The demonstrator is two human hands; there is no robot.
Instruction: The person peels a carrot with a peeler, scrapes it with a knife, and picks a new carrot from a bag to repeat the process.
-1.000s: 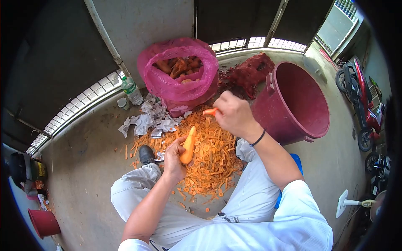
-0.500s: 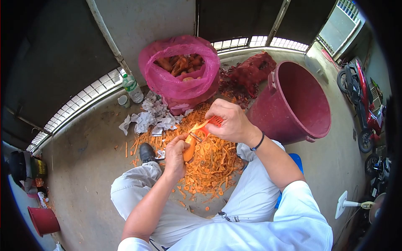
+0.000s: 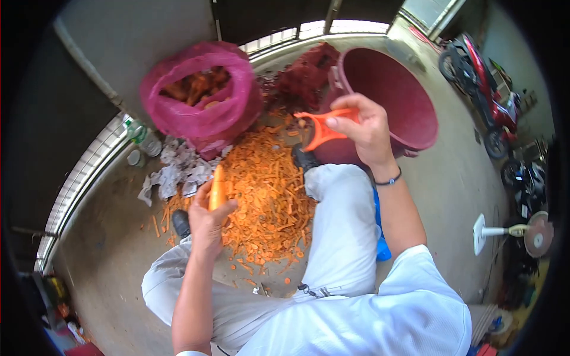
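My left hand [image 3: 209,224] is closed around a peeled carrot [image 3: 218,188], whose tip points up and away from me. My right hand [image 3: 365,127] is raised near the big bucket and grips an orange peeler [image 3: 325,129], well apart from the carrot. Below and between the hands, a large heap of orange peelings [image 3: 267,202] lies on the floor between my legs. Beyond the heap stands a pink mesh sack [image 3: 237,113] with carrots [image 3: 199,89] visible in its opening.
A large dark red bucket [image 3: 415,95] leans at the right of the sack, beside a red mesh heap [image 3: 309,71]. Crumpled paper [image 3: 181,163], a plastic bottle [image 3: 141,135] and a cup [image 3: 136,158] are at the left. Motorcycles [image 3: 484,95] and a fan [image 3: 537,237] stand far right.
My hands have moved apart: the right one has lifted the peeler away from the carrot, and the left has drawn left with it. The whole view has shifted.
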